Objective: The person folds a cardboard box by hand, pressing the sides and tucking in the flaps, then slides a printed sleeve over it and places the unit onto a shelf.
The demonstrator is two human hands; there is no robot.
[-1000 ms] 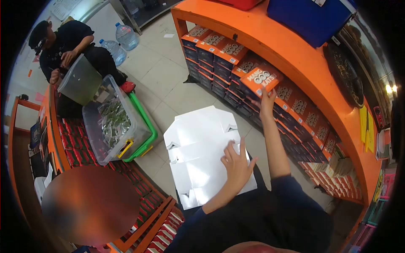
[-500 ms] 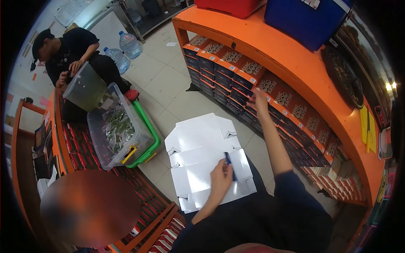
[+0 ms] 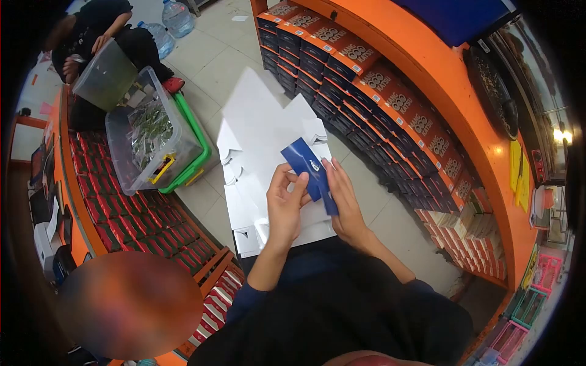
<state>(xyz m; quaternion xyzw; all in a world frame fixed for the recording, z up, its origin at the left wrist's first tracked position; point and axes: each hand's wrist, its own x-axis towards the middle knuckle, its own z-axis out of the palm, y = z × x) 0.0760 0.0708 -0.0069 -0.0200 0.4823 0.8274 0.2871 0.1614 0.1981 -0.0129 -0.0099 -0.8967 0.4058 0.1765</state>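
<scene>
A dark blue printed card [image 3: 300,158] with a small pale emblem is held up at the middle of the view, over my lap. A narrower blue strip or flap shows along its lower right side. My left hand [image 3: 285,207] pinches the card's lower left edge between thumb and curled fingers. My right hand [image 3: 345,204] grips the right side, its fingers pressed together along the edge. Beneath both hands, flat white box blanks [image 3: 256,134] with cut flaps and creases lie across my lap. The hands hide part of the top blank.
Printed orange-and-black boxes [image 3: 378,78] fill the shelf under the curved orange counter [image 3: 421,43] on the right. At left, a clear tub [image 3: 177,146] of small packets sits in a green crate [image 3: 204,137]. A person [image 3: 101,27] works behind it. Red packs [image 3: 116,201] line the left shelf.
My right hand has come from beside the shelf boxes to the blue card. My left hand has lifted the card off the white blanks. The view has tilted downward.
</scene>
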